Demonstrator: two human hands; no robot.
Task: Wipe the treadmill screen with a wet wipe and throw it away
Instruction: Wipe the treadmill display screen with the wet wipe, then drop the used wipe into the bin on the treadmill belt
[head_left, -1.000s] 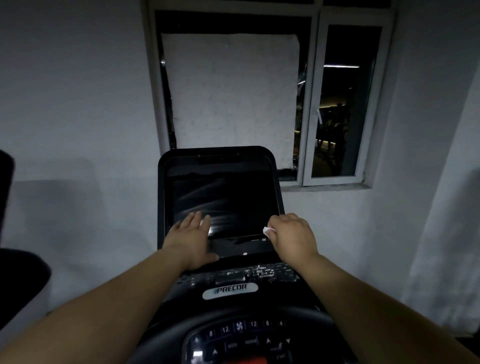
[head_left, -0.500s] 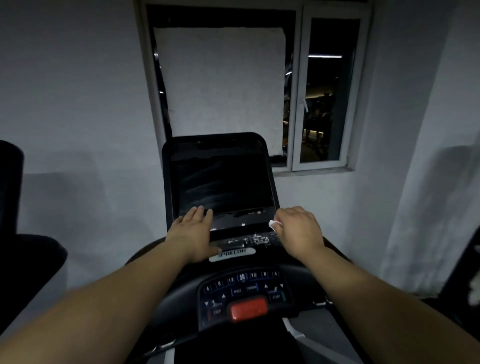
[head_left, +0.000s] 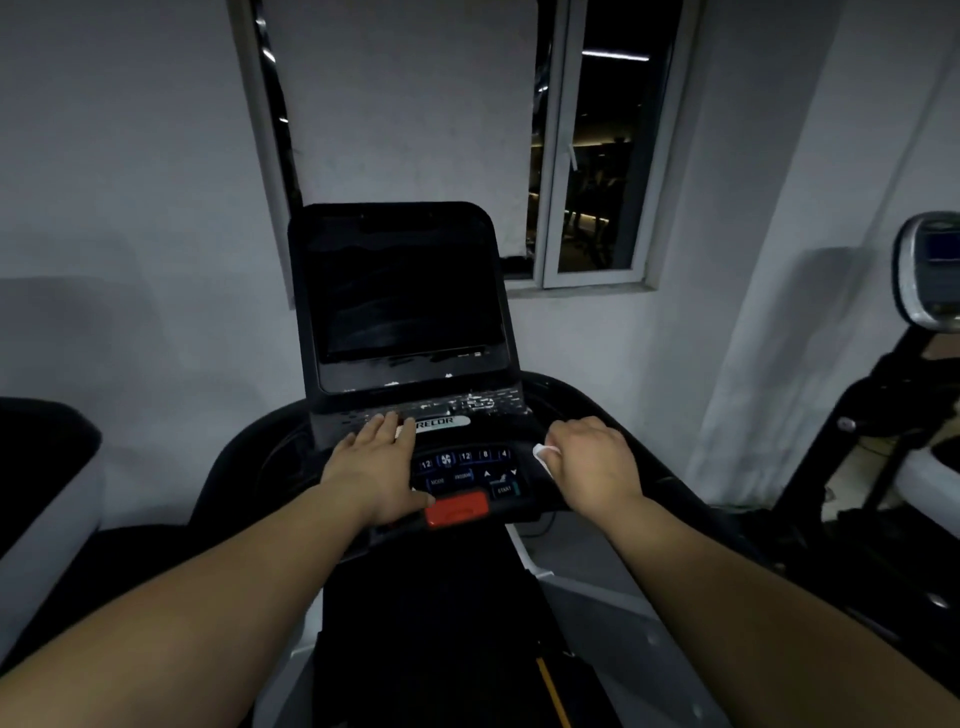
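Note:
The treadmill's dark screen (head_left: 402, 306) stands upright in its black console ahead of me, with faint smear streaks on the glass. My left hand (head_left: 376, 467) lies flat and open on the console, left of the button panel (head_left: 467, 470), below the screen. My right hand (head_left: 595, 462) is closed on a crumpled white wet wipe (head_left: 543, 452), whose edge sticks out on the hand's left side. It hovers over the right end of the console, clear of the screen.
A red stop button (head_left: 457, 509) sits at the console's near edge. The black belt (head_left: 431, 649) runs under my arms. Another exercise machine (head_left: 924, 280) stands at the right, a dark shape (head_left: 41, 467) at the left, and a window (head_left: 592, 150) behind the screen.
Both hands have drawn back and down from the bottom edge of the screen to the button console. The view has pulled back, showing the belt and a machine at the right.

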